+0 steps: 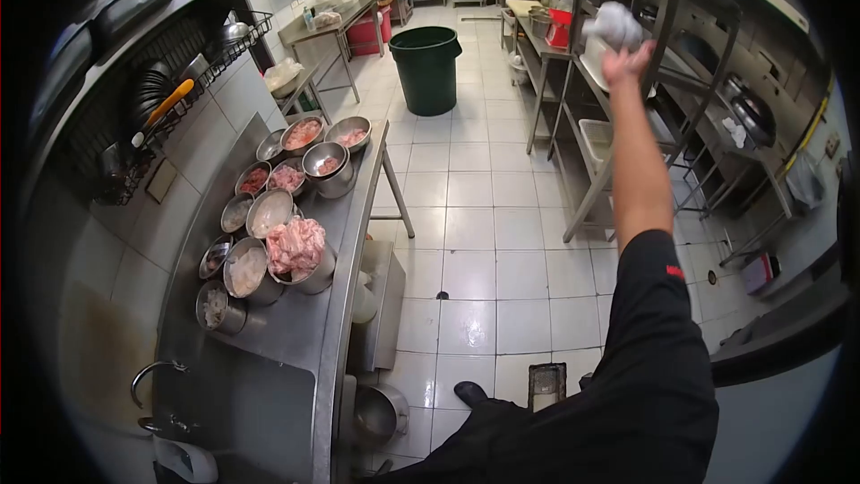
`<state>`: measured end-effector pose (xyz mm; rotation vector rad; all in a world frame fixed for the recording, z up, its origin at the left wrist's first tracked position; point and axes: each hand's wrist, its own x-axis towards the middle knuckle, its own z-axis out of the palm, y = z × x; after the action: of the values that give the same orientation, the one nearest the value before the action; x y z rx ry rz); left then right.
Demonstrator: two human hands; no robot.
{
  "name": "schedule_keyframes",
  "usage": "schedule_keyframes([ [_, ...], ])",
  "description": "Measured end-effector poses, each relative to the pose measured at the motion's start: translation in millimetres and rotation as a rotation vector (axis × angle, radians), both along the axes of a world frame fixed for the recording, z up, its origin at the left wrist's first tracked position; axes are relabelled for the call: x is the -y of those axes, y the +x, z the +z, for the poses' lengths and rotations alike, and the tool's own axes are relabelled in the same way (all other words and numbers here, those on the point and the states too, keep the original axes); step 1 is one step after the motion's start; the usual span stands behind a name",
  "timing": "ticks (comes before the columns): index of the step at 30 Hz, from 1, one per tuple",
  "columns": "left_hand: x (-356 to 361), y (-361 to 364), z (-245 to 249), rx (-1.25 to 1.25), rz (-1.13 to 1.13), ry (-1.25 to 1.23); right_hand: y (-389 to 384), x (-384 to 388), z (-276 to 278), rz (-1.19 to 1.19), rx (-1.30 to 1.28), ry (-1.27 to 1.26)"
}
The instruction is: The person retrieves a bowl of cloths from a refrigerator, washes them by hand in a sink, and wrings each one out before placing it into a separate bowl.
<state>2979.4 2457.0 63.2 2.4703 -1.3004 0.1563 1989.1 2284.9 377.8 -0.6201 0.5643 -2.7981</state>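
Observation:
My right arm, in a short black sleeve, stretches forward to the metal rack on the right. At its end my right hand [626,63] is blurred, its fingers partly curled against a white crumpled bundle [615,25] that may be cloth or plastic. The bundle sits just above the palm, and the hand seems to hold it. Close beside the hand, a white container [593,64] stands on the rack [587,206], partly hidden. My left hand is out of view.
On the left steel counter [327,341], several metal bowls and pots hold raw meat, including a heaped pot of pink meat [296,246]. Nearer is a sink [251,403]. A green bin [426,72] stands on the tiled floor ahead. A floor drain [546,384] lies near my foot.

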Motion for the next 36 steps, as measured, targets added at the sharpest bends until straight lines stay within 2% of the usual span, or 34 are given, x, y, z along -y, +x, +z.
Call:
schedule_keyframes([
  [2,1,6,-6,-0.013,0.009,0.008,-1,-5,33,-0.044,-0.057,0.077],
  [4,1,-3,2,-0.034,0.016,0.04,25,2,19,-0.045,-0.011,0.221],
  [5,5,-9,4,-0.062,-0.023,-0.001,32,6,-4,0.037,-0.007,0.325],
  [6,10,-15,7,-0.091,-0.054,-0.043,37,18,-43,0.127,-0.006,0.428],
  [7,13,-16,10,-0.114,-0.076,-0.081,52,30,-92,0.257,-0.024,0.411],
  [9,-1,1,3,-0.155,-0.085,-0.148,104,49,-201,0.45,0.108,0.521],
  [10,-2,54,-49,-0.255,-0.203,-0.164,147,50,-256,0.484,0.149,0.645],
  [12,-7,70,-56,-0.416,-0.17,-0.238,251,30,-328,0.678,0.24,0.93],
  [13,-8,52,-23,-0.414,-0.211,-0.299,298,18,-352,0.773,0.236,1.012],
  [14,-9,36,12,-0.491,-0.096,-0.286,337,13,-371,0.874,0.231,1.097],
  [15,-22,48,22,-0.477,-0.185,-0.392,378,5,-384,0.907,0.202,1.157],
  [16,-35,45,66,-0.432,-0.064,-0.313,413,-1,-395,1.014,0.156,1.15],
  [17,-57,61,86,-0.336,-0.061,-0.387,450,0,-405,1.044,0.102,1.246],
  [18,-85,88,102,-0.374,-0.115,-0.467,483,-7,-405,1.14,0.038,1.293],
  [19,-108,113,118,-0.248,0.001,-0.496,522,-6,-403,1.216,-0.063,1.339],
  [20,-136,146,127,-0.29,0.103,-0.576,553,-17,-401,1.252,-0.147,1.391],
  [22,-188,205,151,-0.149,0.211,-0.596,609,-30,-396,1.354,-0.287,1.382],
  [25,-235,299,137,-0.195,0.35,-0.349,691,-49,-362,1.442,-0.475,1.332],
  [26,-238,326,124,-0.192,0.27,-0.251,732,-58,-346,1.47,-0.524,1.293],
  [27,-238,343,108,-0.19,0.184,-0.151,775,-73,-321,1.398,-0.681,1.254],
  [29,-227,353,94,-0.262,0.227,0.118,842,-94,-288,1.368,-0.916,1.172],
  [32,-213,375,62,-0.193,0.209,0.577,927,-115,-242,1.398,-1.311,0.935],
  [35,-212,407,35,-0.269,0.144,0.55,1005,-140,-200,1.269,-1.68,0.721],
  [36,-214,407,48,-0.416,0.153,0.471,1029,-149,-188,1.275,-1.738,0.657],
])
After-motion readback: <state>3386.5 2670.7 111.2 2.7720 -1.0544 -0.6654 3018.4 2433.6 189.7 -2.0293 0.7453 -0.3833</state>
